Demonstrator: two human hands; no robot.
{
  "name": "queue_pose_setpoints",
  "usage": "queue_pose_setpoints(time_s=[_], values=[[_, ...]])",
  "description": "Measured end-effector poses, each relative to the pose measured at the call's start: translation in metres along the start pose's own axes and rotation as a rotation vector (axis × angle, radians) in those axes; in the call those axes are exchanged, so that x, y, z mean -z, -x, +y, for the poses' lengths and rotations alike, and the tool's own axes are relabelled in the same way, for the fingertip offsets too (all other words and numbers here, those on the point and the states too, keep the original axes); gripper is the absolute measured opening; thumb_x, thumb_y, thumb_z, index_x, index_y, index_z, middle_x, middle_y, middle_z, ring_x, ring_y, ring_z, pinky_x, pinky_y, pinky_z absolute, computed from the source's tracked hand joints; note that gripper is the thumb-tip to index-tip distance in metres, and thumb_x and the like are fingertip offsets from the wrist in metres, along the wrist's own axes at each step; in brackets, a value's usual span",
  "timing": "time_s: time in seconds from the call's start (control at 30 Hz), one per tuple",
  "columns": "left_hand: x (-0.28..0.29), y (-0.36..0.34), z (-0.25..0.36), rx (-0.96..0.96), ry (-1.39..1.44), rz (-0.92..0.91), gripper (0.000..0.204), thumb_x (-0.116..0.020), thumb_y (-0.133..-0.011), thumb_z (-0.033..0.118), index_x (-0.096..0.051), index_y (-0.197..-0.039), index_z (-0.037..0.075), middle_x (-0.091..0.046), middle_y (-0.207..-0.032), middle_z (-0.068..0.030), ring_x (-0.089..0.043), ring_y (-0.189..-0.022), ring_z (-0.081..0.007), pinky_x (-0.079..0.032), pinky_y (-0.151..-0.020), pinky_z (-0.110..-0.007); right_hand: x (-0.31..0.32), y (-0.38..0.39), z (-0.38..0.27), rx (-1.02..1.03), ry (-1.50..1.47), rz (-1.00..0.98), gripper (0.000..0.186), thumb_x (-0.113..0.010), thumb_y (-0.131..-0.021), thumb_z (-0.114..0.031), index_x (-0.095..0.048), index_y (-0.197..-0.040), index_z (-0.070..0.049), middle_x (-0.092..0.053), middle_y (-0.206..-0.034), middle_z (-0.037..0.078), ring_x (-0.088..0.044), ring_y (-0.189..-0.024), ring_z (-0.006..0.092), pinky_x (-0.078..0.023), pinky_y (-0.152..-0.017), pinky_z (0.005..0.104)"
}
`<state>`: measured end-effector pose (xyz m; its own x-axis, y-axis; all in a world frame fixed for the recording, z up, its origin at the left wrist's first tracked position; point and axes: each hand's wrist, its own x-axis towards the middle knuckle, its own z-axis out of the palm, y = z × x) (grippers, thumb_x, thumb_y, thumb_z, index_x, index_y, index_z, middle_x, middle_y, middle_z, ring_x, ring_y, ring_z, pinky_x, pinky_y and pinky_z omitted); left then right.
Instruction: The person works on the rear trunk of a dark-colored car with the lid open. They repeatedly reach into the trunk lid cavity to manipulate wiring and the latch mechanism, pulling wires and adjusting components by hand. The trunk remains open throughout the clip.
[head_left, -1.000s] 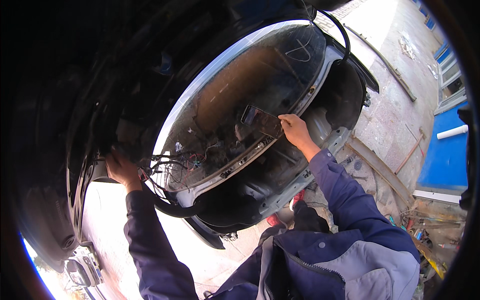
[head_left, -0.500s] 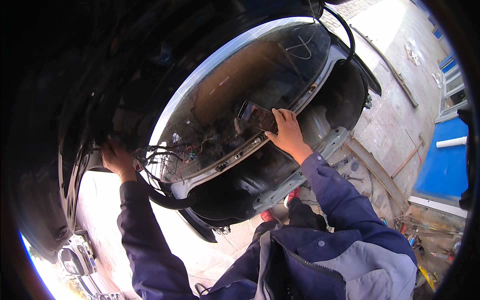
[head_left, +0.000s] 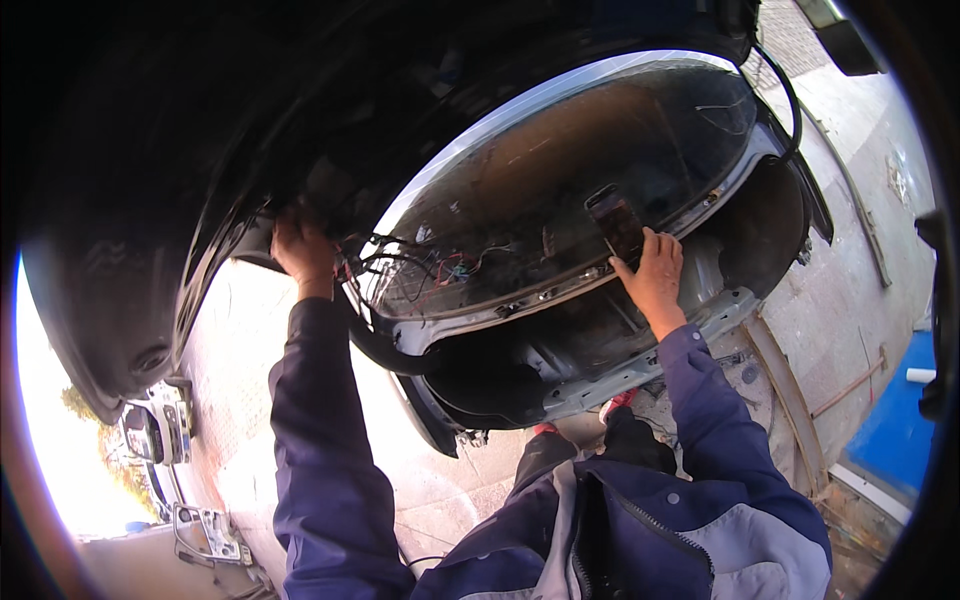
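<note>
My right hand grips the lower end of a dark phone, thumb and fingers at its edges, over the rim below a rear car window. My left hand is raised to the underside edge of a black raised panel, its fingers curled on something I cannot make out in the shadow. Just right of it, loose wires and connectors trail across the lower left of the glass.
An open trunk cavity gapes below the window, its black hose curving down at left. A metal beam and a blue panel lie at right. A white vehicle and a detached door frame are at lower left.
The view has shifted, so the car and both hands appear further right. My left hand is higher in the picture. My right hand has moved its fingers along the phone, which is tilted more upright.
</note>
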<state>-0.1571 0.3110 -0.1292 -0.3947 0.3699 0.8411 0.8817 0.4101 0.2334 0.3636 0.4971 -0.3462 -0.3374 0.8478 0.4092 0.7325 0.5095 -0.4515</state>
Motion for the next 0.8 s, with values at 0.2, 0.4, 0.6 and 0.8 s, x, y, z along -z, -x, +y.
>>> queue_pose_setpoints(time_s=[0.2, 0.4, 0.6, 0.8], values=[[0.030, -0.007, 0.033, 0.058, 0.270, -0.165, 0.031, -0.069, -0.104, 0.030, -0.071, -0.094, 0.001, -0.075, -0.087, -0.0182, -0.074, -0.079, -0.0337, -0.056, -0.073, -0.045, 0.011, 0.010, -0.003, -0.011, 0.022, 0.013, 0.082, -0.087, -0.087, -0.045, -0.052, -0.145, 0.002, -0.057, -0.137, 0.024, -0.049, -0.131, 0.0449, -0.040, -0.114, 0.0560], [0.048, -0.007, 0.041, 0.208, 0.644, -0.345, 0.036, -0.074, -0.105, 0.026, -0.062, -0.083, -0.001, -0.069, -0.070, -0.0100, -0.064, -0.067, -0.0105, -0.050, -0.062, -0.031, 0.052, -0.007, -0.100, 0.066, -0.169, 0.200, 0.039, -0.077, -0.100, -0.024, -0.067, -0.131, -0.003, -0.072, -0.118, 0.017, -0.064, -0.115, 0.0406, -0.053, -0.100, 0.0502], [0.069, 0.004, 0.040, 0.057, 0.618, -0.377, 0.020, -0.071, -0.103, 0.019, -0.068, -0.097, 0.000, -0.068, -0.095, -0.0209, -0.067, -0.086, -0.0424, -0.054, -0.078, -0.045, 0.099, -0.053, -0.310, 0.487, -0.414, 0.360, 0.031, -0.075, -0.100, -0.021, -0.073, -0.129, -0.010, -0.074, -0.122, 0.016, -0.069, -0.114, 0.0376, -0.056, -0.099, 0.0450], [0.088, 0.008, 0.047, -0.122, 0.668, -0.333, 0.015, -0.065, -0.101, 0.009, -0.069, -0.114, 0.003, -0.065, -0.110, -0.0225, -0.066, -0.098, -0.0460, -0.054, -0.084, -0.051, 0.077, -0.125, -0.469, 0.621, -0.204, 0.427, 0.039, -0.074, -0.095, -0.035, -0.078, -0.119, -0.005, -0.079, -0.114, 0.017, -0.074, -0.108, 0.0375, -0.057, -0.101, 0.0474]])
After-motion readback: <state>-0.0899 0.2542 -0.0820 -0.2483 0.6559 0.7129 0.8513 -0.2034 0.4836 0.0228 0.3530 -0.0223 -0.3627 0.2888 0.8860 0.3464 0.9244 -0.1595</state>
